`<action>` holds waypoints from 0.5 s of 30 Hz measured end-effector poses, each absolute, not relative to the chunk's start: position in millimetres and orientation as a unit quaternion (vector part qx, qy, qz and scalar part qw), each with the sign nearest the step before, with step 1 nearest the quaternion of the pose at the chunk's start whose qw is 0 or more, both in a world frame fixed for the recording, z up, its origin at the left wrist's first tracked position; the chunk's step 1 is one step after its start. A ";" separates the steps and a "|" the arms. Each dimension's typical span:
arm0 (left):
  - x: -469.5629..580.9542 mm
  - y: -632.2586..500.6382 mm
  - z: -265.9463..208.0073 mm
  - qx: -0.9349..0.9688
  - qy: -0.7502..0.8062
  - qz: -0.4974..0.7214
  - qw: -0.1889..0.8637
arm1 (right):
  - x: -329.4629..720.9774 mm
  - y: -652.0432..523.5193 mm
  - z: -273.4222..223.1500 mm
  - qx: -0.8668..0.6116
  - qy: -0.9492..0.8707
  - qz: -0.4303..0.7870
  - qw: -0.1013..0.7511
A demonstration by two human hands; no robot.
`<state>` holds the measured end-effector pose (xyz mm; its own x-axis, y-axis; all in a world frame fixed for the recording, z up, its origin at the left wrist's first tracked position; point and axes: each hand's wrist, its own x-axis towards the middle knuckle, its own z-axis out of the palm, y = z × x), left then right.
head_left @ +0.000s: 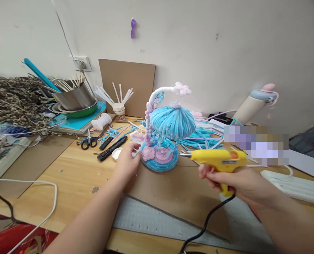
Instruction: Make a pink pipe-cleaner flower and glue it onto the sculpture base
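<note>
A fuzzy lamp-shaped craft stands upright on a cardboard sheet, with a pleated blue shade [174, 121], a white-and-pink curved post and a round blue base [159, 165]. A pink flower [182, 89] tips the post. My left hand [129, 158] rests at the left side of the base, fingers curled loosely against or just beside it; its grip there is partly hidden. In my right hand [225, 180] is a yellow glue gun [219, 158], wrapped by the fingers, its metal nozzle pointing left toward the base, a small gap apart. A black cord hangs from its handle.
Black-handled scissors [88, 141], a black cutter knife [112, 149] and a white lid [117, 153] lie left. Behind are blue pipe cleaners [199, 137], a paper cup [119, 111] with white sticks and a metal pot [74, 97]. A bottle [252, 106] leans at right near a white keyboard-like object [291, 183].
</note>
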<state>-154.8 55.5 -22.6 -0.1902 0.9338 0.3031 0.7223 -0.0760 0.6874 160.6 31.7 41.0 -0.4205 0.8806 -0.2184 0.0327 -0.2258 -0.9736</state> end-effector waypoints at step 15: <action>-142.1 58.7 -29.7 0.666 0.632 0.372 0.137 | 107.9 18.7 -30.7 -0.362 -0.393 0.809 0.246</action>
<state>-142.1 58.7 -29.7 -0.0743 0.9439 0.3218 0.7394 -0.1644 0.6529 107.9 18.7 -30.7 -0.6166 0.6824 -0.3926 -0.1130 -0.5702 -0.8137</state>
